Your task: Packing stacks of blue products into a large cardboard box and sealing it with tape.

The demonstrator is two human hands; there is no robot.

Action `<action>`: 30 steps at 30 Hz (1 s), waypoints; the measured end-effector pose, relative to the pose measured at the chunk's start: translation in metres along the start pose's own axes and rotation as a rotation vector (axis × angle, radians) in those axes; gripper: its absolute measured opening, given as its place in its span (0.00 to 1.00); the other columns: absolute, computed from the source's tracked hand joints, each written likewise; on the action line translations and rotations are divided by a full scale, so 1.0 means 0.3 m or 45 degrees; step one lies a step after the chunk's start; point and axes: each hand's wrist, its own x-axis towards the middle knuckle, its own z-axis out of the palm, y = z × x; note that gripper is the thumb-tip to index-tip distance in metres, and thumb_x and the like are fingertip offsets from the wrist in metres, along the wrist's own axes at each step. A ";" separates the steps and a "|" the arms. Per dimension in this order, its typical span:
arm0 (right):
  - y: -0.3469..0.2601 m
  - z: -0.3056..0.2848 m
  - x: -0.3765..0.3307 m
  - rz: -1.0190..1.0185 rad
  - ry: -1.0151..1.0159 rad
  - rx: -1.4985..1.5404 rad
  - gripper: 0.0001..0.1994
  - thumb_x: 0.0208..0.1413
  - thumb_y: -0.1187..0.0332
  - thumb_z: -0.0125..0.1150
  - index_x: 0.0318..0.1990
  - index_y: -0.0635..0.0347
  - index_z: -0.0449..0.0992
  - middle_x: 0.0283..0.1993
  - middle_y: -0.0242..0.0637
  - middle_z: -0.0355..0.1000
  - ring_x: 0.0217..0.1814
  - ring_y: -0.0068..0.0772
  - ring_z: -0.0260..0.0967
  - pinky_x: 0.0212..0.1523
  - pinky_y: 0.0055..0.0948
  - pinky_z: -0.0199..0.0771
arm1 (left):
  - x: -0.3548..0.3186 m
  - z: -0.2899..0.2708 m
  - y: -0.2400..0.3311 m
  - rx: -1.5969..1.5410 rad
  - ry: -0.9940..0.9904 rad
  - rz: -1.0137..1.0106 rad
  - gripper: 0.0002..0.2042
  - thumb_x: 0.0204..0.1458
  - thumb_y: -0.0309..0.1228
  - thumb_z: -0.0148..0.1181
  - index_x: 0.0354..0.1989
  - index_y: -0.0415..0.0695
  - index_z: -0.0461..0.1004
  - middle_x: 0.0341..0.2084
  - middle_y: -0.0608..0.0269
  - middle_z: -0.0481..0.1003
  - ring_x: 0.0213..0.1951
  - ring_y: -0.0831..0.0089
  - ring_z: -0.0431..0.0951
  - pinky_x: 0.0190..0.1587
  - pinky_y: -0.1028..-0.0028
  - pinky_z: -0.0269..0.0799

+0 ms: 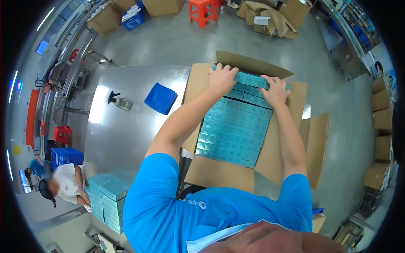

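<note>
My left hand (223,79) and right hand (276,91) clamp opposite ends of a row of glossy teal rectangular boxes (249,79), at the open brown cardboard carton's (255,63) far end; should my squeeze slacken, middle boxes might slip askew.

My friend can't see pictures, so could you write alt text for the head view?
A person in blue grips opposite ends of a row of teal boxes with left fingers and right fingers, at the far end of an open carton packed with more. On the metal table to the left are a spray bottle and a blue cloth.
</note>
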 end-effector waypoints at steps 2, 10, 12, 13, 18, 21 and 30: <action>0.044 0.061 0.039 0.039 -0.074 0.002 0.30 0.52 0.49 0.75 0.65 0.22 0.76 0.67 0.25 0.70 0.75 0.41 0.58 0.68 0.79 0.52 | 0.054 0.088 0.002 0.000 -0.079 -0.016 0.26 0.54 0.40 0.72 0.63 0.63 0.75 0.59 0.71 0.77 0.64 0.60 0.71 0.59 0.47 0.69; 0.098 0.274 0.232 0.131 -0.619 0.032 0.36 0.54 0.45 0.73 0.72 0.21 0.68 0.77 0.29 0.62 0.79 0.49 0.53 0.69 0.82 0.52 | 0.217 0.373 -0.138 -0.024 -0.521 -0.070 0.31 0.60 0.50 0.66 0.71 0.63 0.68 0.67 0.63 0.71 0.70 0.55 0.65 0.68 0.36 0.61; 0.126 0.303 0.254 0.148 -0.729 0.015 0.39 0.53 0.44 0.72 0.75 0.21 0.64 0.79 0.31 0.59 0.81 0.52 0.51 0.70 0.84 0.50 | 0.238 0.383 -0.095 0.041 -0.575 -0.062 0.32 0.60 0.55 0.63 0.73 0.61 0.67 0.69 0.62 0.69 0.73 0.54 0.62 0.71 0.35 0.56; 0.140 0.312 0.255 0.154 -0.758 -0.014 0.42 0.53 0.43 0.72 0.77 0.22 0.61 0.81 0.32 0.56 0.83 0.53 0.48 0.71 0.86 0.48 | 0.244 0.385 -0.073 0.112 -0.622 -0.060 0.35 0.61 0.59 0.60 0.74 0.59 0.65 0.72 0.60 0.67 0.75 0.52 0.59 0.73 0.34 0.51; 0.073 0.293 0.221 0.061 -0.747 -0.153 0.48 0.54 0.42 0.71 0.81 0.29 0.53 0.84 0.33 0.51 0.86 0.56 0.42 0.72 0.88 0.45 | 0.116 0.415 -0.160 0.104 -0.350 0.043 0.41 0.60 0.64 0.58 0.77 0.55 0.60 0.76 0.57 0.60 0.80 0.49 0.48 0.77 0.36 0.41; 0.047 0.294 0.176 0.100 -0.683 -0.304 0.49 0.54 0.42 0.71 0.81 0.29 0.52 0.85 0.34 0.49 0.87 0.56 0.39 0.72 0.87 0.44 | -0.088 0.416 -0.196 -0.144 -0.010 0.136 0.39 0.60 0.54 0.64 0.78 0.56 0.58 0.75 0.54 0.61 0.79 0.47 0.50 0.76 0.36 0.45; -0.291 0.582 -0.266 -0.311 -0.047 0.020 0.46 0.52 0.48 0.74 0.78 0.44 0.60 0.79 0.56 0.56 0.81 0.63 0.50 0.70 0.73 0.58 | -1.356 0.182 -0.453 -0.556 0.308 -0.491 0.34 0.55 0.35 0.70 0.72 0.46 0.66 0.67 0.48 0.70 0.70 0.46 0.68 0.72 0.50 0.62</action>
